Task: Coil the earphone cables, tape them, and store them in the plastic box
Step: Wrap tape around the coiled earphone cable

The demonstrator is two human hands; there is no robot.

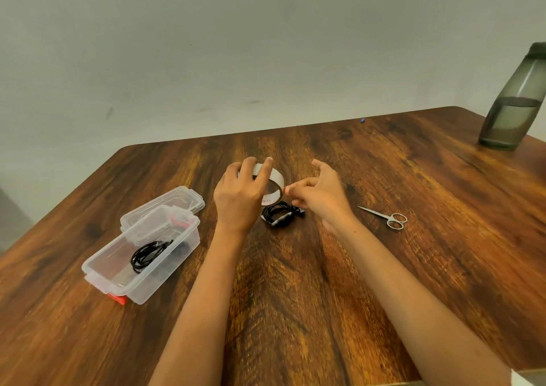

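My left hand [240, 192] grips a clear tape roll [276, 180], holding it upright just above the wooden table [295, 297]. My right hand [317, 193] is at the roll's right edge, its thumb and forefinger pinched together at the tape's surface. Just below the roll lies a coiled black earphone cable [280, 214] on the table. To the left stands the clear plastic box [97, 267], open, with another coiled black cable [149, 254] inside and its lid [180, 198] tipped back behind it.
Small silver scissors [387, 218] lie to the right of my right hand. A grey translucent bottle [514, 102] stands at the far right corner. A tiny blue object [362, 120] sits near the table's back edge. A plain wall rises behind.
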